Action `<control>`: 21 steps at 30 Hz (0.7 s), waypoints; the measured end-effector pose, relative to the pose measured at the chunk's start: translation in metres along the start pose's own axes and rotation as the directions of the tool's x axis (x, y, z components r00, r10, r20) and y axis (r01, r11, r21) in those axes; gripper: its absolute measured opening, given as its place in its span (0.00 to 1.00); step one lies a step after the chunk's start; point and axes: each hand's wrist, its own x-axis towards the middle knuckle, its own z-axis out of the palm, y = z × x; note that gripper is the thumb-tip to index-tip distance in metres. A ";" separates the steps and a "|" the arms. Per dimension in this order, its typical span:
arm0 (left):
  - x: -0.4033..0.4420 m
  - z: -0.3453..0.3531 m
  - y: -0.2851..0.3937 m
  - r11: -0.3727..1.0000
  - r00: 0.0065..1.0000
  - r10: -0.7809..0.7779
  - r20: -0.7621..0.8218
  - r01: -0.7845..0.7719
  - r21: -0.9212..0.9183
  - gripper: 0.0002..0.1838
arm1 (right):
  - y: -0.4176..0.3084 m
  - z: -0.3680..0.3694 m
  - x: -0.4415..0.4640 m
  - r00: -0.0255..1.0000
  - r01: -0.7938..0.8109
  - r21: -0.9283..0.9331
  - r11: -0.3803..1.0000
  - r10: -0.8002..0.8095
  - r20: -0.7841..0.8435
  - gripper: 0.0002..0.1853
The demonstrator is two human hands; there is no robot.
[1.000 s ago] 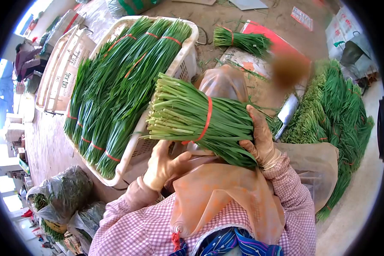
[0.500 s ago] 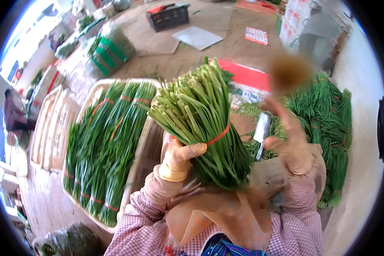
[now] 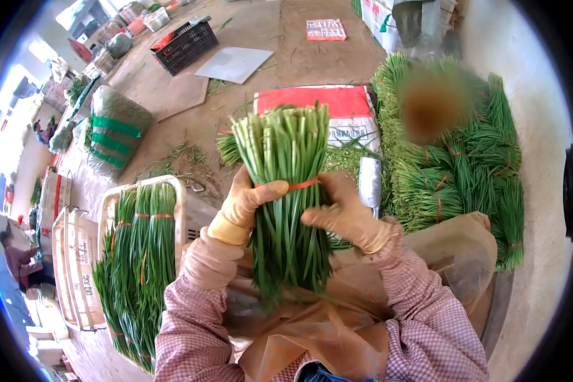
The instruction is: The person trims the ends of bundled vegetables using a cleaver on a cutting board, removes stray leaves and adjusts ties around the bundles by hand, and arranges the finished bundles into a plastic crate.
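A thick bundle of garlic chives (image 3: 286,153) stands upright in front of me, pale cut ends up and dark leaves hanging down. An orange-red band (image 3: 304,183) circles it at mid-height. My gloved left hand (image 3: 245,200) is closed round its left side, the thumb across the front near the band. On the other side, my gloved right hand (image 3: 350,216) is round the bundle's edge, with fingers partly hidden behind the stems and the thumb over the leaves. A shiny metal blade (image 3: 370,181) is just beyond my right hand.
On the left, a pale crate (image 3: 180,191) holds several banded bundles. More bundles (image 3: 426,184) are piled at the right by the wall. A red and white sack (image 3: 315,99) lies ahead; a black crate (image 3: 188,48) is farther off. A brown sheet (image 3: 312,344) covers my lap.
My right hand has come in from the right to the bundle. The bundle has gone from tilted to upright in my left hand. The view has shifted to the right.
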 end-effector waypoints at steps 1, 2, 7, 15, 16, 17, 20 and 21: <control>0.002 0.003 0.005 0.999 1.000 -0.013 0.009 0.013 0.045 0.37 | -0.009 -0.013 0.002 0.952 -0.257 0.262 0.930 0.291 -0.097 0.36; 0.004 0.007 0.007 0.997 1.000 -0.005 0.017 0.004 0.081 0.38 | -0.030 -0.018 0.009 0.922 -0.063 0.210 0.976 0.137 -0.362 0.30; 0.036 0.000 -0.009 0.948 0.996 -0.050 0.069 0.025 0.318 0.41 | -0.038 -0.032 0.038 0.890 0.171 -0.514 0.841 -0.355 -0.286 0.15; 0.054 -0.022 -0.024 0.919 0.959 -0.267 0.095 0.223 0.326 0.44 | 0.039 -0.085 0.062 0.843 -0.116 -0.189 0.975 -0.004 -0.537 0.11; 0.058 -0.026 -0.027 0.925 0.958 -0.256 0.132 0.203 0.323 0.43 | 0.039 -0.095 0.058 0.857 -0.073 0.027 0.997 0.077 -0.510 0.12; 0.063 -0.029 -0.027 0.914 0.941 -0.306 0.143 0.249 0.321 0.43 | 0.040 -0.102 0.055 0.871 -0.036 0.244 0.969 0.150 -0.467 0.14; 0.075 -0.036 -0.035 0.895 0.903 -0.406 0.140 0.362 0.259 0.43 | 0.044 -0.100 0.047 0.975 -0.136 0.125 0.983 0.155 -0.158 0.15; 0.079 -0.037 -0.037 0.887 0.891 -0.432 0.138 0.393 0.243 0.44 | 0.058 -0.097 0.052 0.984 -0.083 0.129 0.988 0.102 -0.147 0.16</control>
